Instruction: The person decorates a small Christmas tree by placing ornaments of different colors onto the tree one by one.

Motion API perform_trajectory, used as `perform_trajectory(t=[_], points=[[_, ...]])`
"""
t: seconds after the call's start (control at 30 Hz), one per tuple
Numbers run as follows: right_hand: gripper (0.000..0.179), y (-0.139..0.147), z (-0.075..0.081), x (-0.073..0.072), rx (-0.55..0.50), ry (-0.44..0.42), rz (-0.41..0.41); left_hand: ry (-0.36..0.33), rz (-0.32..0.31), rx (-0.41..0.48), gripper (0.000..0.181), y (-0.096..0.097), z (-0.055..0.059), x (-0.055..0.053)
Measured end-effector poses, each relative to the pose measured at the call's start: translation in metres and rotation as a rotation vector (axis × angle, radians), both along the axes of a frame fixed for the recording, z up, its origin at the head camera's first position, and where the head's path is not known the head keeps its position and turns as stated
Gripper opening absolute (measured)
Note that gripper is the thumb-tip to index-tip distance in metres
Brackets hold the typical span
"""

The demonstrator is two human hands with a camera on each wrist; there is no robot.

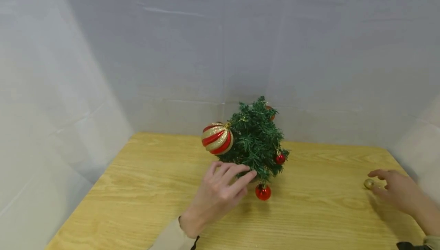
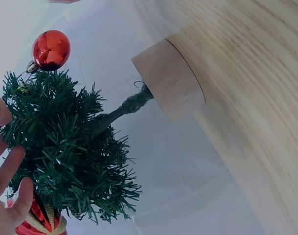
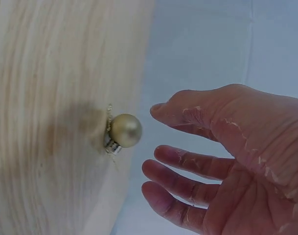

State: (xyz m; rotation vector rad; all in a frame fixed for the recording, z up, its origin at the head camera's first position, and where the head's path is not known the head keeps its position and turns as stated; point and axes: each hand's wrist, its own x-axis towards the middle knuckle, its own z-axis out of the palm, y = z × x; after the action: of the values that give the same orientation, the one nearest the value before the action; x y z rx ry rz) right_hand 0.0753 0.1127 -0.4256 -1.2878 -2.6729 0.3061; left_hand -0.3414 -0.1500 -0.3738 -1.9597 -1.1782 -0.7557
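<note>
A small green artificial Christmas tree (image 1: pixel 256 139) stands on the table. My left hand (image 1: pixel 220 192) is at its lower front branches, fingers loosely bent and touching the needles without gripping anything. A large red-and-gold striped bauble (image 1: pixel 217 138) hangs on the tree's left side. Shiny red baubles hang at the front (image 1: pixel 263 192) and the right (image 1: pixel 280 158). Off to the right, a small gold bauble (image 3: pixel 126 130) with a thin cord lies on the table. My right hand (image 1: pixel 400 191) is beside it, fingers spread and apart from it in the right wrist view.
The light wood table (image 1: pixel 319 212) ends at a grey-white sheet (image 1: pixel 172 70) behind it and at the sides. The tree's round wooden base (image 2: pixel 171 81) shows in the left wrist view. Another bauble (image 1: pixel 272 116) is partly hidden behind the treetop.
</note>
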Motion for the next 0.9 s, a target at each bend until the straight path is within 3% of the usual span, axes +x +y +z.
perform_trajectory(t=[0.3,0.6,0.9], points=[[0.033,-0.006,-0.01,-0.007,-0.031,-0.014,-0.006,-0.009,-0.048,-0.003,0.036,0.002,0.0,-0.005],[0.018,-0.021,-0.012,-0.008,-0.11,0.002,0.015,-0.006,-0.093,-0.012,0.037,0.004,0.0,-0.012],[0.015,-0.043,-0.01,-0.011,-0.039,0.054,-0.037,-0.005,-0.139,-0.02,0.038,0.008,-0.001,-0.017]])
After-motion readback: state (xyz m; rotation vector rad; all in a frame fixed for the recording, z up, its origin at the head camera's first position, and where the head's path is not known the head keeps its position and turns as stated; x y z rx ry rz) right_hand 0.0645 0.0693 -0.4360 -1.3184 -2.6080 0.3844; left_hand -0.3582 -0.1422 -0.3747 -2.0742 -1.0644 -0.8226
